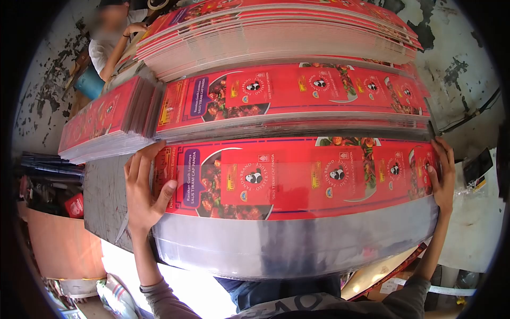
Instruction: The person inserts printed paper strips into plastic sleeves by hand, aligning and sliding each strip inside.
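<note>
A long stack of red printed sheets lies in front of me, with panda logos, food pictures and oyster sauce lettering on top. Its near side is a shiny, greyish band that looks like plastic. My left hand grips the left end, thumb on the top sheet and fingers along the edge. At the opposite end, my right hand holds the edge with its thumb on top and fingers around the far corner. What lies under the top sheet is mostly hidden.
Behind it sits a second red stack, and a taller pile rises beyond. A smaller stack stands at the left on the worn wooden table. Another person is at the upper left. An orange container stands below left.
</note>
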### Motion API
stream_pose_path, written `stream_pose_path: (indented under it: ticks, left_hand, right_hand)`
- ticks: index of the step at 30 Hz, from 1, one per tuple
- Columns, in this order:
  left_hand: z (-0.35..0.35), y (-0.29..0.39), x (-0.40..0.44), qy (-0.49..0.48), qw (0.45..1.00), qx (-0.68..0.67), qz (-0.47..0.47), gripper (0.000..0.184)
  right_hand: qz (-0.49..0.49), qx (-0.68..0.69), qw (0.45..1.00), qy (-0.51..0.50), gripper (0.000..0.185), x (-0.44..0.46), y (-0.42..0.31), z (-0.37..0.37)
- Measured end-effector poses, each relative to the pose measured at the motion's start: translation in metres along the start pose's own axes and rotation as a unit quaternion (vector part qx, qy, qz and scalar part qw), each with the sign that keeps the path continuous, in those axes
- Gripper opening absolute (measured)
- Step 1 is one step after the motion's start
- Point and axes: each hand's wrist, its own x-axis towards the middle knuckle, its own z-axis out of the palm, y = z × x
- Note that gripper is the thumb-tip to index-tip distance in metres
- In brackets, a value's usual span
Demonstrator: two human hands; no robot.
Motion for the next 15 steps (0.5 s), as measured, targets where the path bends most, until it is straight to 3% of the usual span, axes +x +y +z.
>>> stream_pose_path:
  ticks: [2, 15]
  left_hand:
    - [0.0022, 0.0006, 0.0004, 0.027, 0.999, -0.031, -0.019, 0.044]
    - [0.0047, -0.0029, -0.0022, 0.064, 0.994, -0.084, -0.036, 0.022]
  right_hand:
    - [0.002, 0.011, 1.000, 0.005, 0.047, -0.0003, 0.0027, 0.0011]
    - [-0.002, 0.025, 1.000, -0.019, 0.040, 0.0029, 0.0056, 0.0004]
